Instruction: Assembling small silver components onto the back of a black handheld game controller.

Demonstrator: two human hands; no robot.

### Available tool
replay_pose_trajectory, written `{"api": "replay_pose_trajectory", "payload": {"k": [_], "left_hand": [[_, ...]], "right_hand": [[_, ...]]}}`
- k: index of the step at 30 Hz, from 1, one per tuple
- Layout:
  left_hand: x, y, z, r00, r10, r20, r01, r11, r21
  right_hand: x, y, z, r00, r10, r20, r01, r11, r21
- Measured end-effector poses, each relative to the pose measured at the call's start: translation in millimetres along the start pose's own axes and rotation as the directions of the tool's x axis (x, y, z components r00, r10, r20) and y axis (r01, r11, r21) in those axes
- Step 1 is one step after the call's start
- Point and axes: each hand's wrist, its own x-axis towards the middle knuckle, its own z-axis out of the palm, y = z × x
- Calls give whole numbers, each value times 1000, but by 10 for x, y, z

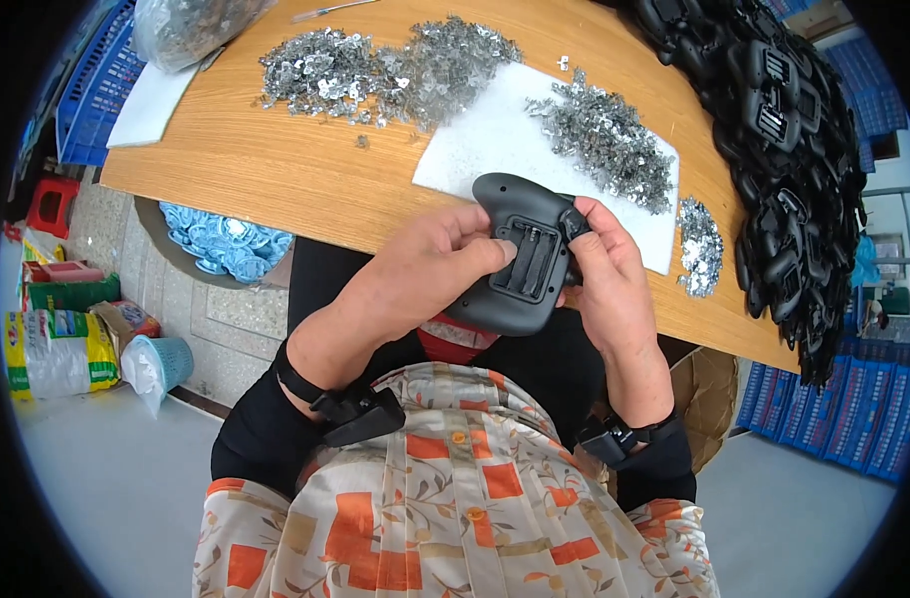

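Both hands gripped a black controller shell (525,254), battery bay facing up. The left hand (425,264) and right hand (609,274) flanked it. Metal clips (605,135) lay on the counter (276,159).

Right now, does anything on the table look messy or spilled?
Mostly tidy piles, but a few stray metal clips lie alone on the bare wooden table, apart from the big heaps. The black casing in both hands has its battery compartment open, with no cover.
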Motion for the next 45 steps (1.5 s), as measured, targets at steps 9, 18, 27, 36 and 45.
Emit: {"api": "replay_pose_trajectory", "payload": {"k": [9,18,27,36,45], "left_hand": [[84,-150,6,997,80,-17,-78,993,86],[69,-100,60,996,92,-9,-90,989,116],[52,-87,77,998,47,-30,-41,981,188],[101,-92,-4,999,48,-21,-42,975,218],[80,-144,56,983,157,-92,-121,943,311]], "right_hand": [[-2,-4,7,608,-763,217,509,166,-845],[71,-20,38,655,-695,297,545,162,-823],[84,-178,-9,849,-463,256,466,426,-775],[75,-40,60,859,-501,105,395,518,-759],[185,54,-147,853,-510,110,487,702,-521]]}}
